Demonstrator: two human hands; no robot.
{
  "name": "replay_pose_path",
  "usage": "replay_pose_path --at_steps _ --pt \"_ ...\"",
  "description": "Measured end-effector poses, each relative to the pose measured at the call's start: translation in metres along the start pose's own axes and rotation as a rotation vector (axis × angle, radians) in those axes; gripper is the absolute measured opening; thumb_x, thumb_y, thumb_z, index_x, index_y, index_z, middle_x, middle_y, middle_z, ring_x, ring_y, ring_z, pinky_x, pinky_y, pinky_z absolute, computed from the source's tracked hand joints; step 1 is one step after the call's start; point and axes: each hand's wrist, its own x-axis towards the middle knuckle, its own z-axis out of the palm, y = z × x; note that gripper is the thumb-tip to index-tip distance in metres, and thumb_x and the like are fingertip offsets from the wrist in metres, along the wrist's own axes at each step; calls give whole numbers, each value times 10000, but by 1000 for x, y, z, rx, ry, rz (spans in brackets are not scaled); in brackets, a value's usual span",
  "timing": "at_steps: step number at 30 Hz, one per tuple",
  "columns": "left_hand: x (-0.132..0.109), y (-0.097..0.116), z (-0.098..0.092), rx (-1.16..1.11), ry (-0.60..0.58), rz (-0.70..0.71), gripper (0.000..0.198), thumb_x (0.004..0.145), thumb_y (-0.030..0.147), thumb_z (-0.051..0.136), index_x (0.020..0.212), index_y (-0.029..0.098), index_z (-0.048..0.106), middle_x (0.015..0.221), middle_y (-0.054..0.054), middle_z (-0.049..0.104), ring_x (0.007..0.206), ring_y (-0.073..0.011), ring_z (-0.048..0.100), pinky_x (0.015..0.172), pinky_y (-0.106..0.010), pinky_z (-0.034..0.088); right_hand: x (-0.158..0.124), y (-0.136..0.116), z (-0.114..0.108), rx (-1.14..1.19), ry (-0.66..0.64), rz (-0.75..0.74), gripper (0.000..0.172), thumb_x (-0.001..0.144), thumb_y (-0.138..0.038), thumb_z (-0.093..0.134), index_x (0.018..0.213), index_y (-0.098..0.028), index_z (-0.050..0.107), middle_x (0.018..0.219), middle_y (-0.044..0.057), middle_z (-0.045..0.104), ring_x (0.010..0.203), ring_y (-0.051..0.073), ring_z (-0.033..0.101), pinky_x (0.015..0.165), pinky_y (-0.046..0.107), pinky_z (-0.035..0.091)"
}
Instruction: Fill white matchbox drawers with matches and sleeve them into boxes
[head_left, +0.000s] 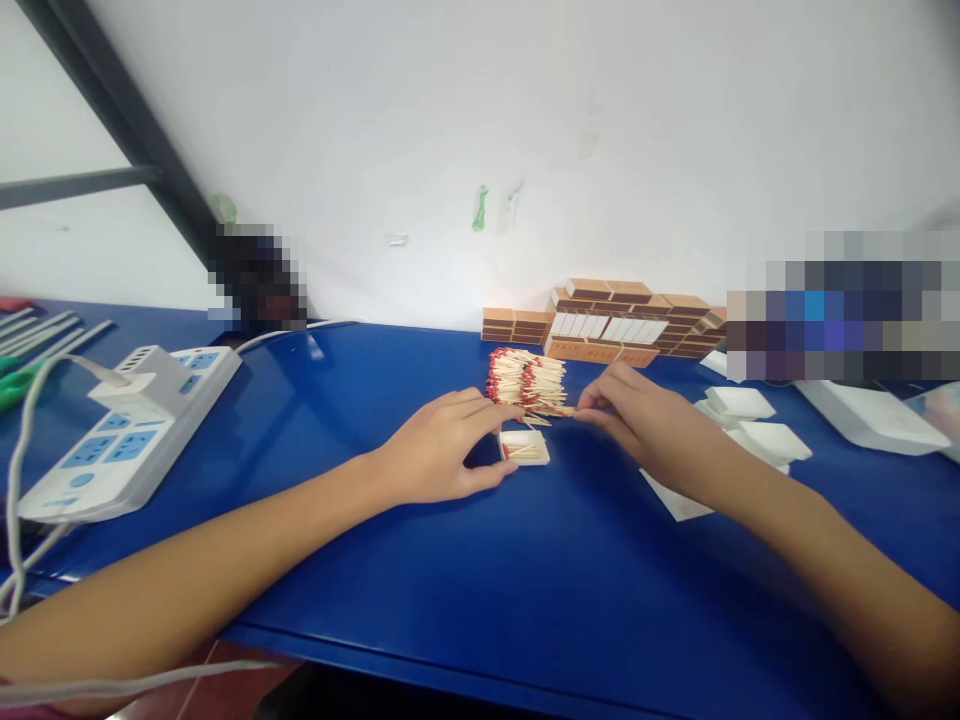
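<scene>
A small white matchbox tray [534, 461] lies on the blue table with a few red-tipped matches inside. My left hand [450, 445] steadies it at its left end, thumb at the near corner and fingers at the far side. Just behind the tray is a thick pile of matches [525, 380], their red heads mostly turned left. At the pile's right edge, my right hand [637, 420] pinches the tail ends of some matches between thumb and fingers; how many is hidden.
Matchboxes [600, 350] are stacked along the wall behind the pile. White trays [772, 440] and white pieces lie beyond my right wrist. On the left sit a white power strip [142, 430] with cables and some grey rods [56, 340]. The blue table's [450, 590] front edge is near me.
</scene>
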Motion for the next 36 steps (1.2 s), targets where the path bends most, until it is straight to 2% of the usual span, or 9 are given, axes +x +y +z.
replay_pose_path --at_steps 6,15,24,28,31,36 --pt "1 1 -1 3 1 -6 497 968 376 696 1400 153 590 1164 -101 756 1048 -249 697 962 -438 584 -2 2 -10 -43 -5 -10 368 1077 -511 410 972 -236 631 1003 96 644 733 235 624 665 397 480" --pt "1 -1 0 -3 0 -18 507 960 370 708 1401 153 585 1188 -102 753 1035 -248 696 954 -434 585 0 -10 -13 25 50 -23 401 1089 -531 382 972 -238 630 990 89 629 797 239 632 717 387 483" --pt "0 4 2 -46 0 -9 553 956 393 720 1435 170 558 1114 -83 745 1034 -249 685 957 -432 584 -4 -45 3 41 -118 -100 140 1071 -292 485 986 -231 579 1023 69 627 790 203 650 676 339 512" --pt "0 7 3 -57 4 0 543 974 414 700 1445 184 557 1133 -90 751 1048 -252 693 974 -439 583 -5 -57 13 24 -148 -112 104 1064 -254 508 989 -224 575 1026 68 642 807 203 667 680 334 524" --pt "0 8 4 -51 -9 -11 544 977 440 694 1439 182 569 1139 -103 746 1049 -258 693 966 -442 587 -5 -59 13 52 -150 -111 103 1070 -275 514 1013 -220 579 1035 70 653 817 202 671 693 337 528" --pt "0 7 3 -71 -14 -18 556 952 379 730 1444 181 563 1133 -84 751 1048 -250 688 980 -436 577 -6 -50 3 92 -171 -77 84 1064 -296 537 1021 -230 568 1019 60 674 817 207 662 701 339 503"
